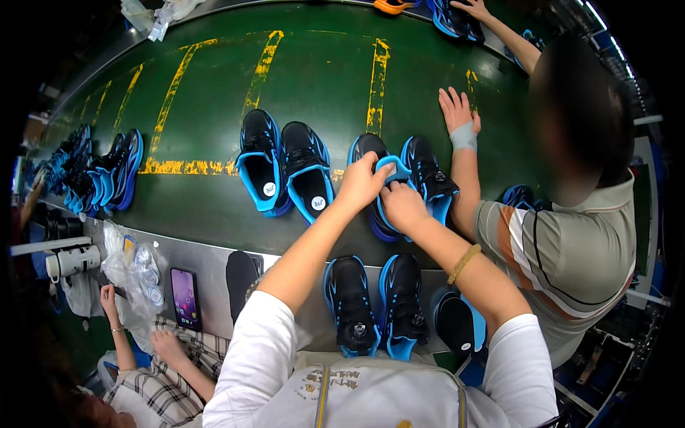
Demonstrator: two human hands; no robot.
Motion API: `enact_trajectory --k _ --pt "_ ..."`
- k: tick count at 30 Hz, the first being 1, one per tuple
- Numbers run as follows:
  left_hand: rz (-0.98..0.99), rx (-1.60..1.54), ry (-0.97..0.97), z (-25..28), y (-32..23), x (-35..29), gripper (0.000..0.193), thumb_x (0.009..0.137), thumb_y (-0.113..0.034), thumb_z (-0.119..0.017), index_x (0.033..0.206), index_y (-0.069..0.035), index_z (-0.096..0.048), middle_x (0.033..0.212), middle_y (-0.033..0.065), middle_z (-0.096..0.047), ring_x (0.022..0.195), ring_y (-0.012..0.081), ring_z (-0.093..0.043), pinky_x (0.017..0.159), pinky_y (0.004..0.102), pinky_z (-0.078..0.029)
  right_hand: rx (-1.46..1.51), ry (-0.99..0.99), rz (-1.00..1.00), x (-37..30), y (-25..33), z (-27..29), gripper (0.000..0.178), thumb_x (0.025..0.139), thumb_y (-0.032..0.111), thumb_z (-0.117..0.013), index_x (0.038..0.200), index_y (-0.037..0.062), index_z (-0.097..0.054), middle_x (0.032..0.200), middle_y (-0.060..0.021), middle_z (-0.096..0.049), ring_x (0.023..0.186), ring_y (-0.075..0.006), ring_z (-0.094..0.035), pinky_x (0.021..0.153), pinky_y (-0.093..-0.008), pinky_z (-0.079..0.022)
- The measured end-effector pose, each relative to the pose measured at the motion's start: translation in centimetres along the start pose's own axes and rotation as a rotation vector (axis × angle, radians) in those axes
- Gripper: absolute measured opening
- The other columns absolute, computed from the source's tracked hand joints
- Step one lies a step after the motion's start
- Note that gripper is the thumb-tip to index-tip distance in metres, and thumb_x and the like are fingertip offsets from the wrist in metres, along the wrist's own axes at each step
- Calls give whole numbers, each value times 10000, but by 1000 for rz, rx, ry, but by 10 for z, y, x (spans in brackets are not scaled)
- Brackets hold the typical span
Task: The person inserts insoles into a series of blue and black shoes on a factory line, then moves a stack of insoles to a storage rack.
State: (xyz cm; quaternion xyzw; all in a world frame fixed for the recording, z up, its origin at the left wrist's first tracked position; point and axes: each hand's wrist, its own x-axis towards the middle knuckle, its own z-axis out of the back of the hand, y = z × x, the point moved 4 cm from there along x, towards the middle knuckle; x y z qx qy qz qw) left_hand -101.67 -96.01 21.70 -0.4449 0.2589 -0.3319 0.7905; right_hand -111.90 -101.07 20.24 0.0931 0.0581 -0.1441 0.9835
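Observation:
Both of my hands are at one black-and-blue sneaker (362, 145) on the green belt. My left hand (362, 184) pinches its light-blue tongue lining, pulled up above the opening. Close beside it, my right hand (404, 208) has its fingers curled at the same tongue and collar; the fingertips are partly hidden. The matching sneaker (425, 160) stands just to the right, touching or nearly so. To the left sits another pair: a left sneaker (260, 139) and a right sneaker (304, 146), each with a round white sticker inside.
Nearer me, another sneaker pair (349, 289) stands on the metal ledge, with insoles (457, 321) to its right. Leftward lie a dark insole (240, 278), a phone (185, 298) and plastic bags (135, 271). Several sneakers (118, 171) stand far left. A co-worker's forearm (465, 167) rests at right.

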Motion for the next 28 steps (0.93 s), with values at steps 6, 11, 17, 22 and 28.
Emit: enact_trajectory --k 6,11,17,22,28 --pt "19 -96 70 -5 7 -2 331 764 -302 -636 702 -24 -467 575 57 -483 544 115 -433 499 289 -370 -61 697 4 15 5 13 387 808 144 -417 1146 -18 -512 1306 -221 -345 1189 -329 -357 979 -385 -295" --pt "-16 -121 133 -3 2 -2 311 774 -251 -644 686 -27 -446 579 9 -434 557 73 -372 491 255 -350 -200 955 68 12 2 6 396 789 147 -444 1139 -24 -511 1331 -227 -278 1210 -356 -305 989 -390 -284" --pt "27 -260 180 -11 7 -5 280 768 -210 -655 702 -26 -454 600 1 -447 563 57 -384 497 233 -351 -444 726 347 10 5 -13 291 755 168 -515 998 44 -616 1123 -155 -535 1058 -266 -485 880 -343 -375" --pt "63 -266 118 -15 17 -5 278 775 -220 -647 749 -12 -464 626 18 -483 583 62 -446 519 243 -388 -503 589 521 -2 0 -3 217 751 182 -505 877 87 -654 892 -76 -618 907 -218 -554 857 -366 -357" --pt "52 -125 56 -21 11 -4 305 781 -235 -634 903 -1 -480 751 88 -582 661 86 -530 560 234 -425 -118 822 280 -26 5 15 488 773 509 -421 973 124 -645 996 -138 -598 1078 -205 -462 1054 -452 -104"
